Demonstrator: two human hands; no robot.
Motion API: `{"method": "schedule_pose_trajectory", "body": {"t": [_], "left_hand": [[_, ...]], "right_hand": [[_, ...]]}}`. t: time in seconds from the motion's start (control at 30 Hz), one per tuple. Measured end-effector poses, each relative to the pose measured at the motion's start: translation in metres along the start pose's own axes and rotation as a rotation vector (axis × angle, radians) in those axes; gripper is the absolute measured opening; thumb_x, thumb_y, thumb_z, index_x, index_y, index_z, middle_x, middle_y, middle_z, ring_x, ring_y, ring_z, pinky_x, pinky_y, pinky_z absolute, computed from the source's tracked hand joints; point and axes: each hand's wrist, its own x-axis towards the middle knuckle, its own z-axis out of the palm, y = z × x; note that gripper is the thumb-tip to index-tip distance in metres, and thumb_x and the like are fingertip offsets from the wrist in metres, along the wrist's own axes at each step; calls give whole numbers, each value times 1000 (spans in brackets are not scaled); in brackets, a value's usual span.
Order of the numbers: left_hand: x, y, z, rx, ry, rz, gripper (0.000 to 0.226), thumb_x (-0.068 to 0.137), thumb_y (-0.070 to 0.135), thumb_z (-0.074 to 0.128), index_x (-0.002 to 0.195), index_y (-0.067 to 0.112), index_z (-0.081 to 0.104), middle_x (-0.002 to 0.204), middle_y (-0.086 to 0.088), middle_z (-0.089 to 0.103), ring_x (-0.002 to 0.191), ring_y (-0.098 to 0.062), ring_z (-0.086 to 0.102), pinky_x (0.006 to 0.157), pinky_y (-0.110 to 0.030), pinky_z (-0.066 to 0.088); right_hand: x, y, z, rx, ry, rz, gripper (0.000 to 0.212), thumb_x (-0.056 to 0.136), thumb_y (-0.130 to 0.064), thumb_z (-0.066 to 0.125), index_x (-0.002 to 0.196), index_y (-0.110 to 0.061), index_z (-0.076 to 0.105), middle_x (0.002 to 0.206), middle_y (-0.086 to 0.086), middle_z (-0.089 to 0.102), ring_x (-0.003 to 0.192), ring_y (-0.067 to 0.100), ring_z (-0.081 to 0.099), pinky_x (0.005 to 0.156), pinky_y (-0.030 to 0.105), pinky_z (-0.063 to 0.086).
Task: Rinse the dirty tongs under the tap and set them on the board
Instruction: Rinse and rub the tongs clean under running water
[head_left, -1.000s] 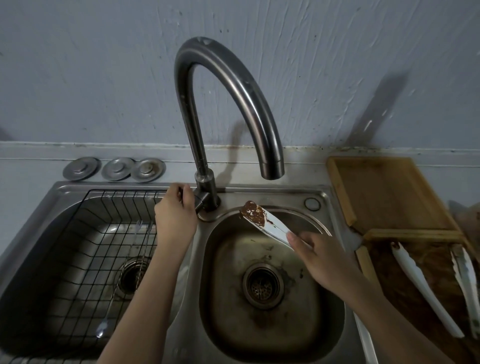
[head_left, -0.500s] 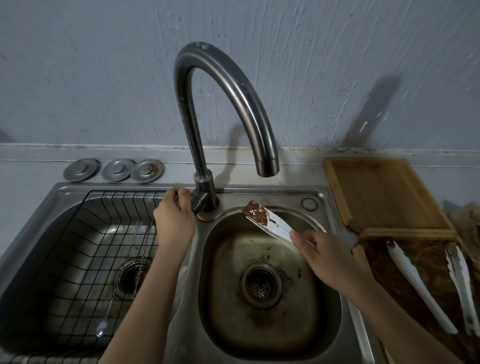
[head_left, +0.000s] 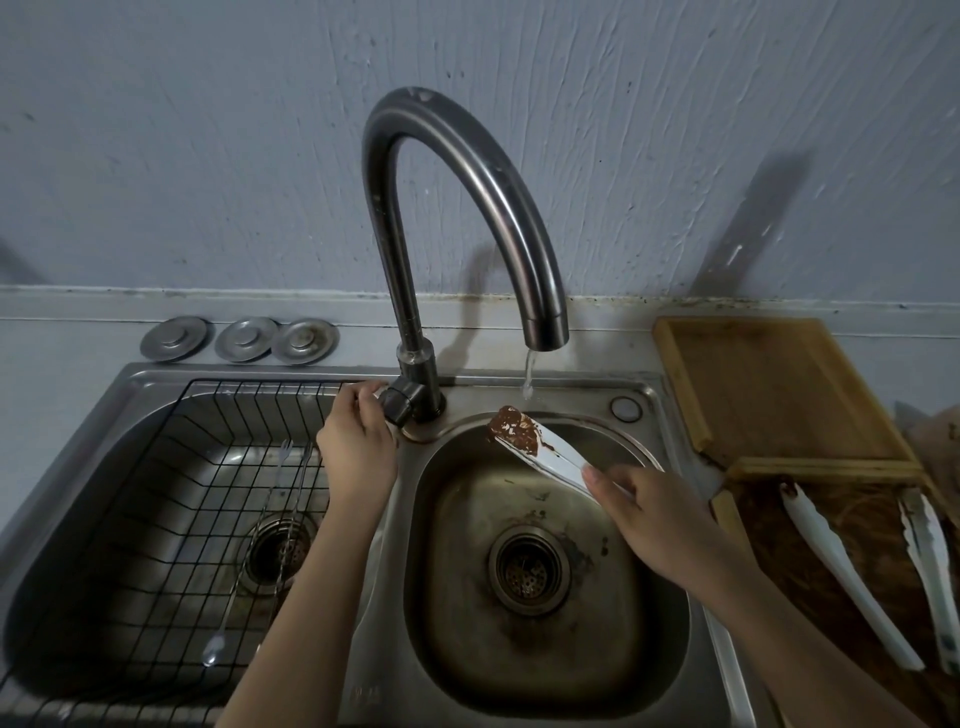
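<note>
My right hand (head_left: 647, 514) grips white tongs (head_left: 540, 447) over the right sink basin (head_left: 649, 649); their tip, caked with brown grime, sits just below and left of the spout. A thin stream of water (head_left: 528, 376) falls from the curved tap (head_left: 467, 208) and passes just behind the dirty tip. My left hand (head_left: 358, 441) holds the tap's lever (head_left: 396, 405) at its base. At the right lies a dark wooden board (head_left: 810, 582) with two more white tongs (head_left: 841, 571) (head_left: 930, 561) on it.
A lighter wooden tray (head_left: 779, 384) stands behind the board. The left basin holds a black wire rack (head_left: 171, 499) with long thin forks or spoons (head_left: 260, 545). Three metal drain covers (head_left: 239, 339) sit on the ledge by the wall.
Water has begun to run from the spout. My left hand has shifted at the lever. The tongs stay in about the same place under the tap.
</note>
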Motion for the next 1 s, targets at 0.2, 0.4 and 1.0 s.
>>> {"method": "schedule_pose_trajectory", "body": {"t": [0.2,0.4,1.0], "left_hand": [[1,-4,-1,-33,-7,6,30,100,22,39,104,7,65,67,10,55,60,-2,50,52,-15,35],[1,-4,-2,-25,-23,4,29,99,20,39,100,5,64,67,13,53,60,0,48,53,-2,36],[-116,16,33,-867,-558,-884,28,84,10,66,108,-5,63,101,-18,72,93,-26,70,89,-35,55]], "right_hand": [[0,-2,1,-7,-18,-5,33,81,-64,29,61,-39,24,57,-15,29,53,-4,32,54,16,25],[-3,-1,3,13,-23,-22,43,84,-61,31,75,-28,56,56,-15,34,53,-5,37,54,14,26],[-14,-17,34,102,-85,42,40,93,-49,35,69,-26,55,55,-5,53,44,3,49,44,19,36]]}}
